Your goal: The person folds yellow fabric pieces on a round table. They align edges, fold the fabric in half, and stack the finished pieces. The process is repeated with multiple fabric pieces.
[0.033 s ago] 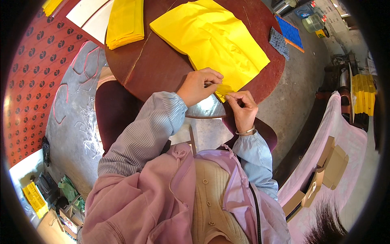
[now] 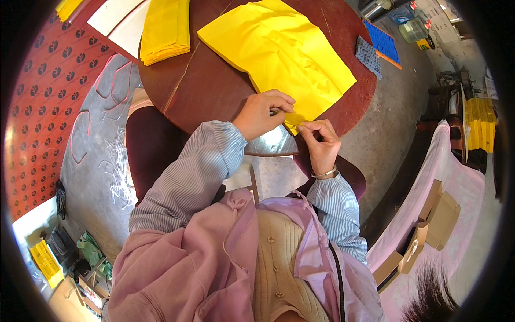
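A large, creased yellow sheet of thin, cloth-like material (image 2: 289,56) lies across the round dark red table, its near corner reaching the table edge. At that corner my right hand (image 2: 322,145) pinches the yellow material between thumb and forefinger. Just to the left, my left hand (image 2: 262,114) is closed with curled fingers, its fingertips at the same narrow end of the sheet. A small folded flap of yellow shows between the two hands. What exactly lies inside the left fingers is partly hidden.
A stack of folded yellow pieces (image 2: 167,29) rests on the round table (image 2: 201,80) at the far left. A grey-blue textured pad (image 2: 368,56) lies at its right edge. To the right, an opened cardboard box (image 2: 424,236) sits on pink cloth (image 2: 456,198). White scraps (image 2: 120,169) litter the floor.
The small yellow flap between my fingertips has shifted slightly and shows more of its surface. Both hands stay in nearly the same place.
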Motion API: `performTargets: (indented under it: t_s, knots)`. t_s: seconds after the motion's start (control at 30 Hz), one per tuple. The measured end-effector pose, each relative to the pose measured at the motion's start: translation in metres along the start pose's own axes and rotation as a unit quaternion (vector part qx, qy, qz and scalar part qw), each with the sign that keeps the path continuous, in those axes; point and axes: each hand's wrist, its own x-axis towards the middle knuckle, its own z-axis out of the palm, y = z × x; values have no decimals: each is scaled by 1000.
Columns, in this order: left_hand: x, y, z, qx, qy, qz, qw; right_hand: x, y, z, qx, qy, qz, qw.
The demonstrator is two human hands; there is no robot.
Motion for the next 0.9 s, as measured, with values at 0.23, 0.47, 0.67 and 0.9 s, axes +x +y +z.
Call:
performTargets:
  t_s: [0.23,0.47,0.67,0.9]
  knots:
    - [0,0,-4,-9,-31,0,999,0,1,0,11,2,5,1000]
    - [0,0,-6,0,-39,-4,999,0,4,0,14,1,4,1000]
    - [0,-1,-6,17,-33,19,999,1,3,0,17,-2,3,1000]
    - [-2,-1,0,22,-1,37,999,0,4,0,9,0,0,1000]
